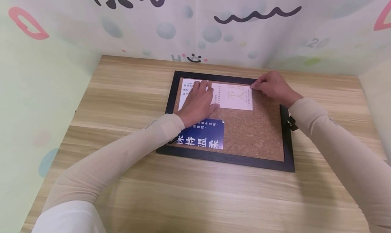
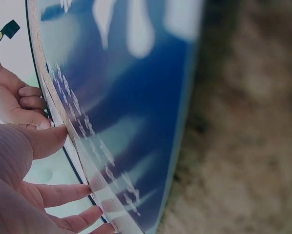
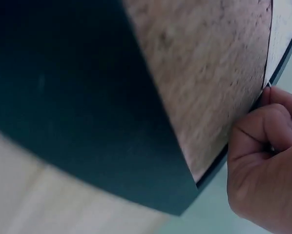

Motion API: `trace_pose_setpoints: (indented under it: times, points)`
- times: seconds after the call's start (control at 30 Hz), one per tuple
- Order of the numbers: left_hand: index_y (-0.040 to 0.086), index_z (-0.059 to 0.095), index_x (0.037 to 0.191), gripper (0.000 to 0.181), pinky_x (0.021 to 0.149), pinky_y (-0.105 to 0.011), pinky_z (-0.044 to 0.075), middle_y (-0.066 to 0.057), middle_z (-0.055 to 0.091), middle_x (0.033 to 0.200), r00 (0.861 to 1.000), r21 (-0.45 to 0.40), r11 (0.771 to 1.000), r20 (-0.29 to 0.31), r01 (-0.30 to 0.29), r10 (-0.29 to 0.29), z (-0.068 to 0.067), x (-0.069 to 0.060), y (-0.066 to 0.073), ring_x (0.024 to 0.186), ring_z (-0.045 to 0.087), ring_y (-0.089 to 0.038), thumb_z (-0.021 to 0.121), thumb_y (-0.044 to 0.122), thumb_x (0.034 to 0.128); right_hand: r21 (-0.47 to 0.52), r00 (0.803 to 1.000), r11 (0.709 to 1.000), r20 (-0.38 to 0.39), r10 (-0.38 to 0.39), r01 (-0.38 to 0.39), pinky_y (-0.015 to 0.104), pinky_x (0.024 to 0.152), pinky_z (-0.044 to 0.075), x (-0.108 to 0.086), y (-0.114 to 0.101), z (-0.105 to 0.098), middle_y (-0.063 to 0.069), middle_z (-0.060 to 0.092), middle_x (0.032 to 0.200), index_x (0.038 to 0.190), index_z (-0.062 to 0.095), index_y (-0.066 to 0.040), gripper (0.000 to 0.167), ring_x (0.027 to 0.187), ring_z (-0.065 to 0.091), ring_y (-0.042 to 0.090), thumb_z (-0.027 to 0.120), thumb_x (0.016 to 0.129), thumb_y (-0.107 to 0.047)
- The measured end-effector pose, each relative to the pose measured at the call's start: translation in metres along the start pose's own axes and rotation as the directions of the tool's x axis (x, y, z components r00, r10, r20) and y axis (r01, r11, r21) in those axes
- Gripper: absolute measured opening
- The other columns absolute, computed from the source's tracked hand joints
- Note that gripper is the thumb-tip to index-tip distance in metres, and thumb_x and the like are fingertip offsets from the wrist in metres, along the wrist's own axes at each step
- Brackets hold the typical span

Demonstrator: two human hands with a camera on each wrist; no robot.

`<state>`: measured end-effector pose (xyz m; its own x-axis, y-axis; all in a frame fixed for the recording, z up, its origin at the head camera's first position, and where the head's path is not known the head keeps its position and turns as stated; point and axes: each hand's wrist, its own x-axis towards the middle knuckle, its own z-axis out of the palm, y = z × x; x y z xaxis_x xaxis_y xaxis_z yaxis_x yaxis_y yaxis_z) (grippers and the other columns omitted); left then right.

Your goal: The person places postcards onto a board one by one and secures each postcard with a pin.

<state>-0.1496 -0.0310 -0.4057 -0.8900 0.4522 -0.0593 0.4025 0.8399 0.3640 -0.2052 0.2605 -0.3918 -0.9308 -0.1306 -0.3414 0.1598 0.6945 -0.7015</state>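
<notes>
A cork board [image 1: 256,134] in a black frame lies on the table. My left hand [image 1: 198,102] rests its spread fingertips on two white printed cards at the board's far side, the left card [image 1: 187,87] and the right card [image 1: 233,99]. At the right card's far right corner, my right hand [image 1: 273,87] pinches a small pale push pin [image 3: 268,84] between thumb and forefinger; the fingers mostly hide it. Nearer me is a blue card [image 1: 210,139] with white lettering, partly under my left wrist. A small shiny pin [image 1: 223,121] sits in its far right corner.
The black frame [image 1: 226,158] borders the cork on all sides. Wood-grain table [image 1: 213,195] surrounds the board. A printed wall covering [image 1: 195,33] rises just behind the table's far edge, with a pale wall [image 1: 39,100] on the left.
</notes>
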Motion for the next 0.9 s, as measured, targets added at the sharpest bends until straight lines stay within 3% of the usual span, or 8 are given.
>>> trace_pose_setpoints:
  times: [0.2, 0.33, 0.67, 0.9]
  points:
    - [-0.005, 0.066, 0.145, 0.059, 0.114, -0.044, 0.045, -0.020, 0.044, 0.161, 1.000, 0.013, 1.000, 0.001, 0.001, -0.001, 0.000, 0.000, 0.000, 0.138, 0.042, -0.034, 0.073, 0.040, 0.1077, 0.162, 0.995, 0.982, 0.017, 0.100, -0.101, 0.030, 0.065, 0.042, 0.000, -0.001, 0.002, -0.007, 0.055, 0.078, 0.112, 0.077, 0.003, 0.021, 0.073, 0.047, 0.014, 0.069, 0.109, -0.016]
    - [-0.004, 0.067, 0.144, 0.058, 0.113, -0.043, 0.045, -0.020, 0.046, 0.159, 1.000, 0.013, 1.000, -0.002, 0.003, -0.003, 0.000, 0.000, 0.000, 0.137, 0.042, -0.033, 0.073, 0.041, 0.1077, 0.201, 0.990, 0.970, 0.013, 0.137, -0.137, 0.031, 0.060, 0.038, -0.001, -0.003, 0.004, -0.009, 0.042, 0.063, 0.101, 0.077, -0.001, 0.018, 0.063, 0.042, 0.013, 0.072, 0.107, -0.017]
    - [-0.005, 0.066, 0.144, 0.059, 0.114, -0.044, 0.045, -0.020, 0.045, 0.160, 1.000, 0.007, 1.000, -0.002, 0.007, -0.007, 0.000, 0.000, 0.000, 0.137, 0.042, -0.033, 0.073, 0.040, 0.1076, 0.211, 0.987, 0.967, -0.049, 0.156, -0.143, 0.030, 0.058, 0.043, -0.005, -0.007, 0.009, -0.006, 0.050, 0.065, 0.084, 0.071, -0.003, 0.027, 0.065, 0.048, 0.014, 0.073, 0.107, -0.016]
    - [-0.006, 0.065, 0.146, 0.061, 0.115, -0.044, 0.045, -0.021, 0.045, 0.160, 1.000, 0.010, 1.000, -0.001, 0.002, -0.002, -0.001, 0.000, 0.000, 0.138, 0.043, -0.034, 0.074, 0.041, 0.1071, 0.223, 0.987, 0.968, -0.084, 0.135, -0.114, 0.027, 0.057, 0.048, -0.007, -0.006, 0.013, -0.001, 0.057, 0.068, 0.097, 0.076, 0.005, 0.021, 0.063, 0.052, 0.013, 0.071, 0.108, -0.012]
